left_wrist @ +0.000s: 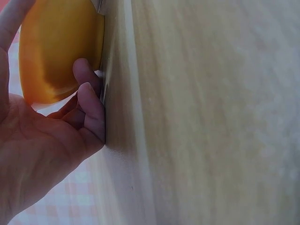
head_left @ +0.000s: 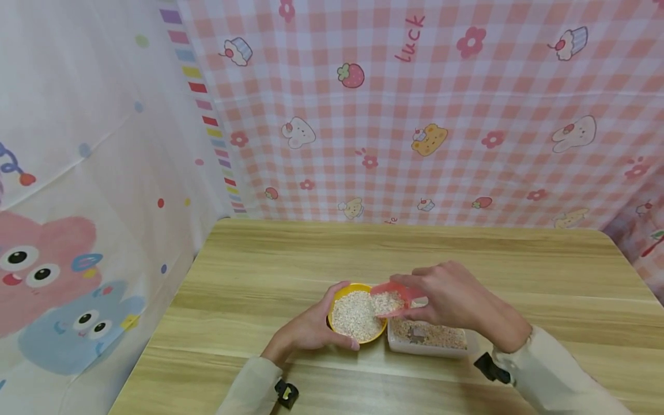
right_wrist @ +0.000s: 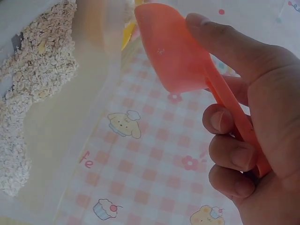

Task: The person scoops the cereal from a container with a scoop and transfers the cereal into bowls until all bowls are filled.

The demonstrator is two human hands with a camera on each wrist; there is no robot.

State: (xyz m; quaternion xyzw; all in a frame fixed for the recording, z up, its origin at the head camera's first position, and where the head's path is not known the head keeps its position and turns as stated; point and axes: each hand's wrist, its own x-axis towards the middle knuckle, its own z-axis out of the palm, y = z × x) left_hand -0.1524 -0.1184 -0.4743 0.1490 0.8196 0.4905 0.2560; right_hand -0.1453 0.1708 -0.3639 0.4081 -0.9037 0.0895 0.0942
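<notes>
My left hand (head_left: 311, 327) holds the side of a yellow bowl (head_left: 355, 286) filled with pale oat flakes (head_left: 354, 317). In the left wrist view, the fingers curl round the outside of the bowl (left_wrist: 61, 51), close to the tabletop. My right hand (head_left: 450, 294) grips a translucent red scoop (head_left: 406, 291). Flakes lie in the scoop, whose front edge is over the right side of the bowl. In the right wrist view, several fingers wrap the handle of the scoop (right_wrist: 176, 47), seen from its underside.
A clear plastic container (head_left: 425, 348) with more flakes stands right of the bowl, below my right hand. The wooden table (head_left: 249, 259) meets a pink checked cloth (head_left: 321, 167) at its back edge. A white patterned cloth (head_left: 114, 167) hangs at the left.
</notes>
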